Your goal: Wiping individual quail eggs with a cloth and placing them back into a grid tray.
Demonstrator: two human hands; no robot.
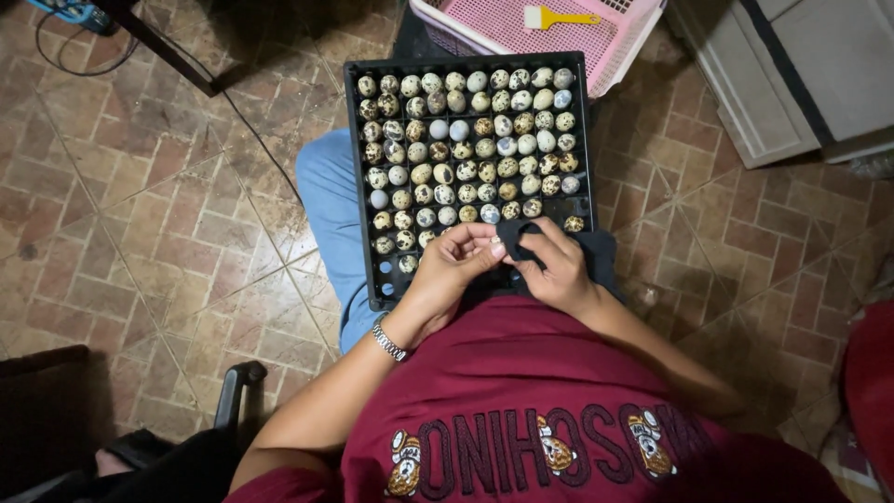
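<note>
egg (497,250) – small, pale, mostly hidden in the fingertips, at 6 o'clock of the tray | cloth (596,253) – dark, crumpled, draped over the tray's 5 o'clock corner, partly under a hand | tray (354,140) – black, gridded, resting on the lap, filled with speckled eggs except the near rows

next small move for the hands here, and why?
Probably: set the egg into an empty cell at the near end of the tray. The left hand pinches it at the fingertips while the right hand holds a dark cloth to it, as if wiping. The far rows are full; the near cells are open.
</note>
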